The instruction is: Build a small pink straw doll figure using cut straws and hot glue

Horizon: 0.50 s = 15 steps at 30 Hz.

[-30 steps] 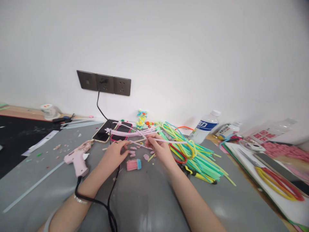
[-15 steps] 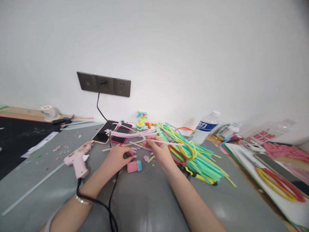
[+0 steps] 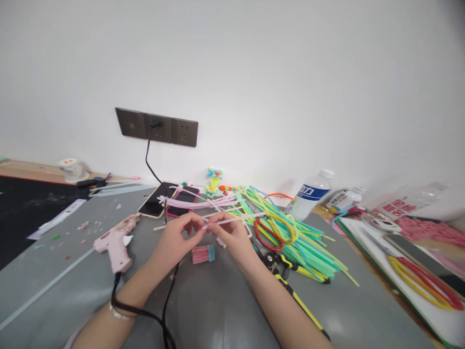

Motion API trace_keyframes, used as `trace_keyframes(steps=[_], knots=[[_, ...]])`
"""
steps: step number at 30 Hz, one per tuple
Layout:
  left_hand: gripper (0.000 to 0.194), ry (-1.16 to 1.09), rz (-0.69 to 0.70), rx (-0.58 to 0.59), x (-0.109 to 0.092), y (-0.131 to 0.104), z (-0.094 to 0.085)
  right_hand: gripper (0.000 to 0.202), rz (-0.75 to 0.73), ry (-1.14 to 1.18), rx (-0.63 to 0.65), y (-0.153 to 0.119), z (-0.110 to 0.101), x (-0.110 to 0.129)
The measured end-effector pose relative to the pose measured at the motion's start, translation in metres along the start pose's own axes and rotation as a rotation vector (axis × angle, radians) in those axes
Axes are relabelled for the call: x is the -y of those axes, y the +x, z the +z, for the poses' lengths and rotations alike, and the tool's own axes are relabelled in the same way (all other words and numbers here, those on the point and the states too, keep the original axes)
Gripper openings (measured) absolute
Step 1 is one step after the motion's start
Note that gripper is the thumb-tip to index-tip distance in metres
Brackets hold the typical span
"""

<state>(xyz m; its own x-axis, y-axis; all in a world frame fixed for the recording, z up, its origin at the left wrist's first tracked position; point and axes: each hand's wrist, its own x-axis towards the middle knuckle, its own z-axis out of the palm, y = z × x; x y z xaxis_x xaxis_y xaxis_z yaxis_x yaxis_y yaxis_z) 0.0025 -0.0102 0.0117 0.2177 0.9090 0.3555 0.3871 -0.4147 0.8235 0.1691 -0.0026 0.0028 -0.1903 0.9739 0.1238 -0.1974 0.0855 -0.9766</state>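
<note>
Pinch on pink pipe cleaner [image 3: 244, 217] by right hand [image 3: 232, 238]. Now pinched by left hand [image 3: 178, 238] too, at left end: two-handed work.

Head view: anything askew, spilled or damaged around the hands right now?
Yes. The black cord of the pink glue gun drapes over the left forearm, where it could snag. The gun lies on its side, its front mottled brown, perhaps with residue. Small colored scraps litter the gray mat nearby. No liquid spill shows.

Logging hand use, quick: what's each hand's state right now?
Left hand: closed, pinching one end of a pink strip.
Right hand: closed, holding that strip.
</note>
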Motion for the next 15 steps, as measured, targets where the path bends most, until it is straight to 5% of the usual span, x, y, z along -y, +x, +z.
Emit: trace_keyframes(steps=[15], knots=[[0.005, -0.130, 0.051, -0.056, 0.0046, -0.0021, 0.0015, 0.024, -0.017, -0.030, -0.035, -0.0024, 0.0027, 0.0062]])
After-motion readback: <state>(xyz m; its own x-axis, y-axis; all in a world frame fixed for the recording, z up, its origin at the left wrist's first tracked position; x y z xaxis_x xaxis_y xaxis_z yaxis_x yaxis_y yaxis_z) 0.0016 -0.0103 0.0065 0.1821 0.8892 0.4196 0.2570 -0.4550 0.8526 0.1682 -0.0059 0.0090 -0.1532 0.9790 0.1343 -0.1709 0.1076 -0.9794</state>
